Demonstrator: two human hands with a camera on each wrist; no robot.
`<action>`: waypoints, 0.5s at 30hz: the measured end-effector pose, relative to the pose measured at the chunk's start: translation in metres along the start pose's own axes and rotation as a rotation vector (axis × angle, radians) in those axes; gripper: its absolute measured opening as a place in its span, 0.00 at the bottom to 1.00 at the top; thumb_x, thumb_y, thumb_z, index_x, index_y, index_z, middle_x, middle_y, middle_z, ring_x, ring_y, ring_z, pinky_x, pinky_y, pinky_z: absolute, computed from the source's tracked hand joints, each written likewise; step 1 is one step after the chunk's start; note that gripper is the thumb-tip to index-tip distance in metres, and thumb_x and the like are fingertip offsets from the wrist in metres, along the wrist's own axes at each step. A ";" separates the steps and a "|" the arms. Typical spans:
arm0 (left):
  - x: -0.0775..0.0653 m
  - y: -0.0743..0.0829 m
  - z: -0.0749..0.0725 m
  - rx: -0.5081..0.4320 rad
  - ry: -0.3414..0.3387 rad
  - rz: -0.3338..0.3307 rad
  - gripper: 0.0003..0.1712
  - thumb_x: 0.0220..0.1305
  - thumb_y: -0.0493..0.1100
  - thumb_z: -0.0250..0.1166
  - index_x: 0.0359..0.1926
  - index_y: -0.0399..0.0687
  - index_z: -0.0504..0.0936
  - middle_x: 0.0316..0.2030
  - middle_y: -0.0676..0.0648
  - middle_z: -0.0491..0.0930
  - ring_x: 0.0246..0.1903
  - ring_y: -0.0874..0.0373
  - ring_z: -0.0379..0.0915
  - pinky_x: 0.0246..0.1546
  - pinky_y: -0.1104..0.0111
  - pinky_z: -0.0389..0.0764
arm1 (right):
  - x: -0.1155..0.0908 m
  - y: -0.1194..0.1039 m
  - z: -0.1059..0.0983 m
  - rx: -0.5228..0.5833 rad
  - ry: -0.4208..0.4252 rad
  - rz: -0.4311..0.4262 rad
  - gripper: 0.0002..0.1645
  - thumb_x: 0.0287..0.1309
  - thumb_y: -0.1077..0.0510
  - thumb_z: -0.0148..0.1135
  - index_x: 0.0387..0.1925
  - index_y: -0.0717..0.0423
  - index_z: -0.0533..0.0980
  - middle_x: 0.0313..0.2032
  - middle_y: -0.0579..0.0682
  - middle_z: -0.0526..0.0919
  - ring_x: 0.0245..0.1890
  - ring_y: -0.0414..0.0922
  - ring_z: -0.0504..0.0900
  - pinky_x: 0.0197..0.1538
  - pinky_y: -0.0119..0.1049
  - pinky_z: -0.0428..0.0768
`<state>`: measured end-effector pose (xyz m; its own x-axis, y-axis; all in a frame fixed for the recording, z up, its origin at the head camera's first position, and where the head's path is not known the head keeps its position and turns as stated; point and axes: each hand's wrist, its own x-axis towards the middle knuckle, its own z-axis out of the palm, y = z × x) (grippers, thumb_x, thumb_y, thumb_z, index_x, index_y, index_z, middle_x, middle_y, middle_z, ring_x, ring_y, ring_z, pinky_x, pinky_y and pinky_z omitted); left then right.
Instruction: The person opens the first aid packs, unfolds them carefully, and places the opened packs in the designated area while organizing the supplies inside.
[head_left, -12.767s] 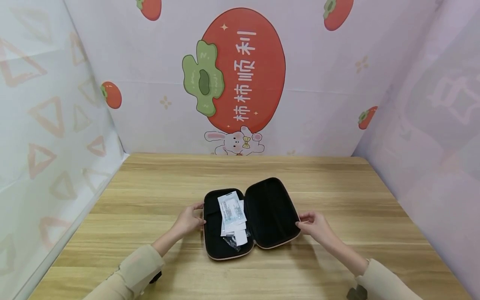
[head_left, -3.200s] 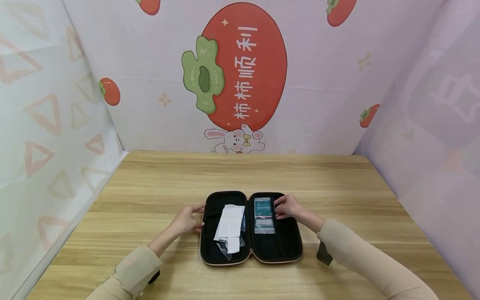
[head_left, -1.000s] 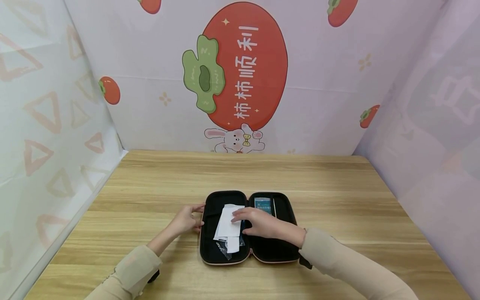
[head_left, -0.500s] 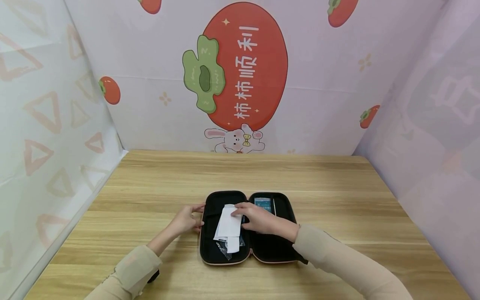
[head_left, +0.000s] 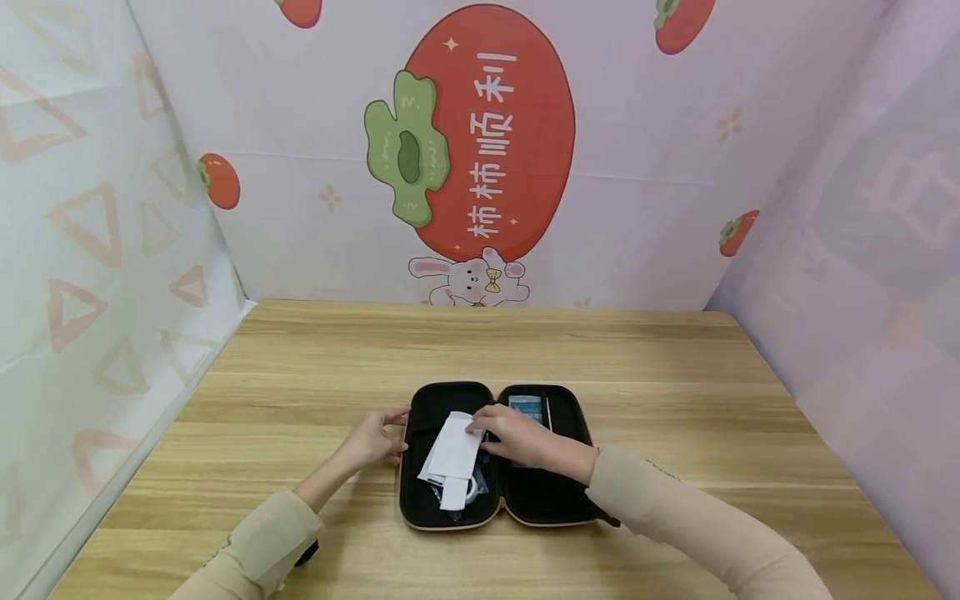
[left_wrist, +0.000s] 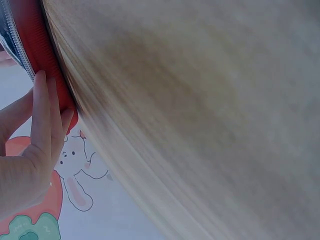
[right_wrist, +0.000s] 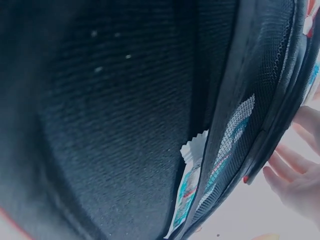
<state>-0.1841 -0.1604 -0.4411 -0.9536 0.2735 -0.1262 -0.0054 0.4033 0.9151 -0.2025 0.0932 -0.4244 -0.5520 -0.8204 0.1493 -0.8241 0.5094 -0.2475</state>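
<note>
A zip case (head_left: 551, 500), black inside with a red outer shell, lies unfolded on the table. My left hand (head_left: 377, 439) touches its left side; in the left wrist view straight fingers (left_wrist: 42, 107) rest against the red shell beside the zipper. In the left half lies a stack of white packets (head_left: 453, 450). My right hand (head_left: 517, 435) reaches over the fold and pinches the stack's upper right edge. A white ring-shaped item (head_left: 472, 490) and clear plastic wrap (head_left: 482, 479) show under the stack. Teal packets (head_left: 527, 407) sit in the right half, partly hidden by my right hand.
A thin white stick (head_left: 549, 415) stands beside the teal packets. In the right wrist view a mesh pocket (right_wrist: 260, 75) covers part of a teal-and-white packet (right_wrist: 190, 187). The wooden table (head_left: 315, 350) meets printed cloth walls (head_left: 637, 208) at the back and sides.
My right hand has moved from the right half's pocket to the white packets. The stack has shifted slightly left and tilted, baring the white ring. My left hand stays at the case's left side.
</note>
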 end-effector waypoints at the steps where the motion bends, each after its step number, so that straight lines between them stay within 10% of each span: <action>1: 0.000 0.000 0.000 0.001 0.001 -0.001 0.34 0.43 0.17 0.54 0.57 0.22 0.60 0.46 0.25 0.70 0.15 0.57 0.72 0.20 0.63 0.82 | 0.000 0.000 0.000 -0.011 0.012 -0.012 0.16 0.49 0.62 0.63 0.43 0.56 0.77 0.45 0.52 0.76 0.46 0.45 0.74 0.46 0.31 0.77; 15: -0.001 0.002 0.000 0.004 0.004 -0.002 0.34 0.43 0.17 0.55 0.57 0.22 0.60 0.46 0.25 0.70 0.15 0.55 0.73 0.20 0.63 0.82 | 0.003 -0.005 -0.004 -0.136 -0.015 -0.058 0.17 0.47 0.63 0.63 0.43 0.55 0.76 0.42 0.49 0.76 0.44 0.42 0.75 0.44 0.29 0.77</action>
<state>-0.1833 -0.1594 -0.4393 -0.9548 0.2690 -0.1266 -0.0063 0.4074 0.9132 -0.2005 0.0887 -0.4190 -0.5015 -0.8530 0.1447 -0.8649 0.4903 -0.1070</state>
